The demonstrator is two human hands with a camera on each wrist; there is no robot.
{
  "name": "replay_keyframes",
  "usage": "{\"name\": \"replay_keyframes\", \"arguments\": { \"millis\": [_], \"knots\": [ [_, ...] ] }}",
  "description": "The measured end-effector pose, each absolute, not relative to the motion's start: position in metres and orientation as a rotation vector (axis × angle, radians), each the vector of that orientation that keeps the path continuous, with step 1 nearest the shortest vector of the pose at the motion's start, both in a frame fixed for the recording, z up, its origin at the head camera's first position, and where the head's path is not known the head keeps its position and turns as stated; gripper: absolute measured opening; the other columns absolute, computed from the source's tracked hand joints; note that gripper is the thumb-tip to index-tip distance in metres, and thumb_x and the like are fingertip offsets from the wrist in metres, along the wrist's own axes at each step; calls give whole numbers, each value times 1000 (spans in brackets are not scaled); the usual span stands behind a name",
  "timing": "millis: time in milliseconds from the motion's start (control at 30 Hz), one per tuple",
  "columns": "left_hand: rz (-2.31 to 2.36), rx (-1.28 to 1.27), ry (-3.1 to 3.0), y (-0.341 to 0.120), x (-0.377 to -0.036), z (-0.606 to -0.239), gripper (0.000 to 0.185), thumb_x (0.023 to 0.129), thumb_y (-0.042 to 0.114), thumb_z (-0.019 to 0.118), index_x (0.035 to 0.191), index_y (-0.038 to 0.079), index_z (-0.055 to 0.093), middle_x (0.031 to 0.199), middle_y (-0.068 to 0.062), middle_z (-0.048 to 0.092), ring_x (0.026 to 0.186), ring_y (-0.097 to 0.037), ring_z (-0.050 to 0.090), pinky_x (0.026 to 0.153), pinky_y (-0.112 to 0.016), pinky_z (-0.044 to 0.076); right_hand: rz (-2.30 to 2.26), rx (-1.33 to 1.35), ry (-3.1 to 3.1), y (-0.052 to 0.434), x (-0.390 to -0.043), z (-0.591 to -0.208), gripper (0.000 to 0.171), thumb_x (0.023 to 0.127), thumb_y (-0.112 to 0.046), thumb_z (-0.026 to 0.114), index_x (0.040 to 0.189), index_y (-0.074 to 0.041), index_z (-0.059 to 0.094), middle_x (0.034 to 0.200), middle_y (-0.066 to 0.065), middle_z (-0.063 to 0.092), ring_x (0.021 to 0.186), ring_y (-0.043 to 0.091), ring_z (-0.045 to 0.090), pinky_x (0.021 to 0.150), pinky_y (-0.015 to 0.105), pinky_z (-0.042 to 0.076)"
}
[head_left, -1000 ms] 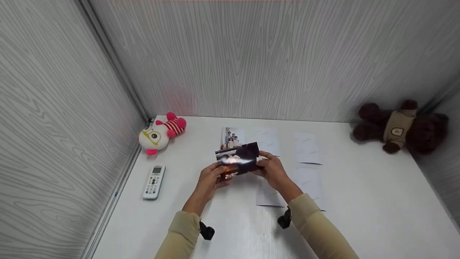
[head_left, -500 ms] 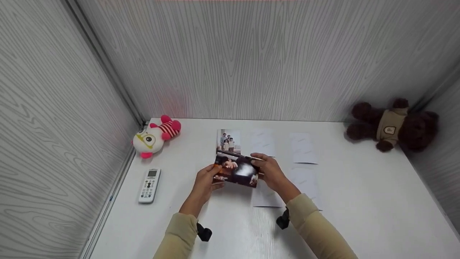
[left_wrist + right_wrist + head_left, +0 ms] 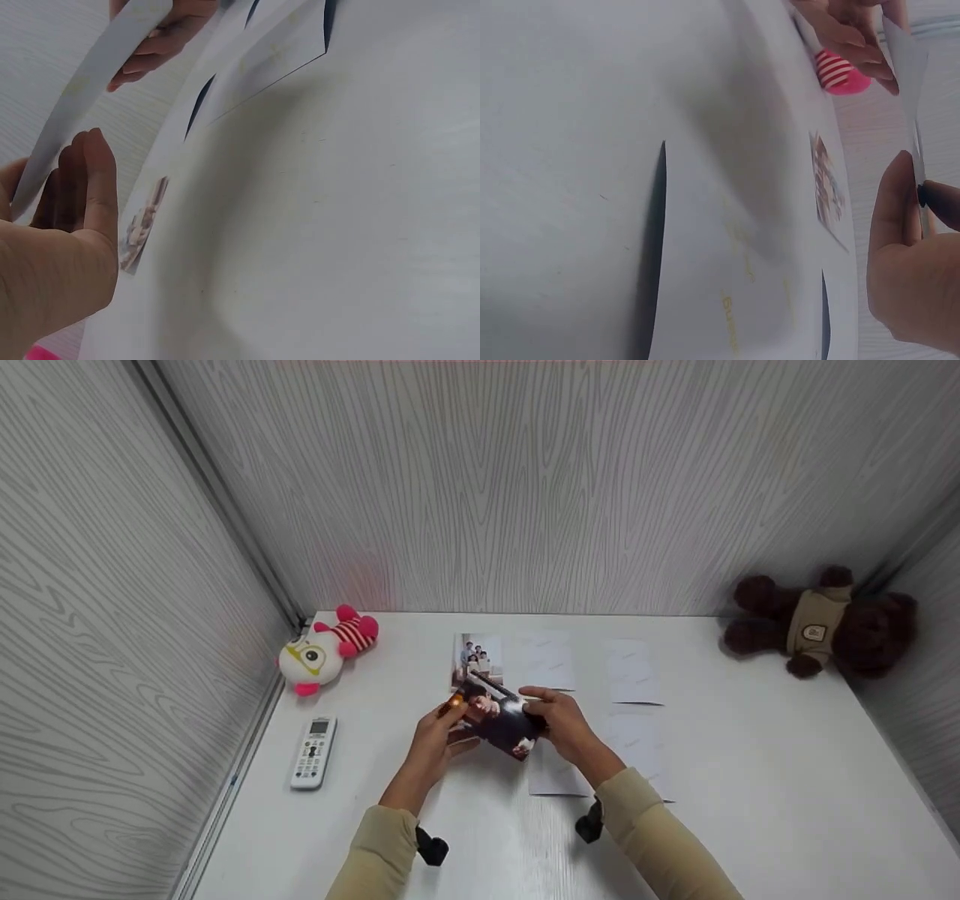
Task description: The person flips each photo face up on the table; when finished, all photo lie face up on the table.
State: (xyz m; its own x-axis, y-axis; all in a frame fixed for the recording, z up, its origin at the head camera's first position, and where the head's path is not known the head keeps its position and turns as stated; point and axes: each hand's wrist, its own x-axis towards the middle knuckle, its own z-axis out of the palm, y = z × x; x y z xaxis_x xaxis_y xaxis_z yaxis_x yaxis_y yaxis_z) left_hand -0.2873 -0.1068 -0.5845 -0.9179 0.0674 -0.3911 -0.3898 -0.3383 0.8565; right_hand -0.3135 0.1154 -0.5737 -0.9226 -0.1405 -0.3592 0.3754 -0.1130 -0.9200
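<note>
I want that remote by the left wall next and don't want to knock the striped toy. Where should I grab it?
Pinch the remote across its long side edges near the middle, coming from above. It lies flat, lengthwise along the wall, well apart from the toy.

Bright, even overhead light casts soft shadows on the white table (image 3: pixel 750 780), glare streaks the glossy photo (image 3: pixel 499 716), and both wrist views are softly blurred.
</note>
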Motion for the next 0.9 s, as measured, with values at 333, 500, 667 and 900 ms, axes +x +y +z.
{"name": "replay_keyframes", "arguments": {
  "millis": [333, 500, 667, 900],
  "knots": [
    [2288, -353, 1670, -92, -287, -586, 45, 102, 23, 60, 142, 1, 53, 113, -11, 69, 82, -19, 73, 78, -36, 62, -2174, 298, 1804, 114, -312, -577, 48, 94, 2, 58, 141, -4, 54, 117, 14, 65, 97, 21, 65, 78, 32, 56],
    [2240, -404, 1765, -93, -286, -585, 46, 104, 24, 56, 145, 2, 52, 119, -13, 67, 80, -16, 70, 71, -30, 60, -2128, 260, 1795, 116, -311, -578, 47, 94, -3, 62, 141, -5, 53, 116, 13, 68, 96, 20, 66, 78, 32, 56],
    [2189, -424, 1835, -91, -285, -587, 48, 104, 26, 55, 147, 4, 51, 123, -13, 68, 85, -13, 69, 68, -26, 58, -2087, 263, 1801, 118, -312, -575, 47, 95, -10, 64, 140, -8, 54, 111, 9, 69, 89, 19, 66, 76, 30, 56],
    [2164, -371, 1855, -89, -285, -589, 43, 102, 26, 60, 139, 4, 60, 100, -3, 75, 75, -9, 71, 57, -21, 54, -2073, 238, 1801, 119, -310, -572, 48, 96, -10, 64, 142, -4, 52, 97, 4, 70, 78, 15, 62, 68, 27, 53]
  ]
}}
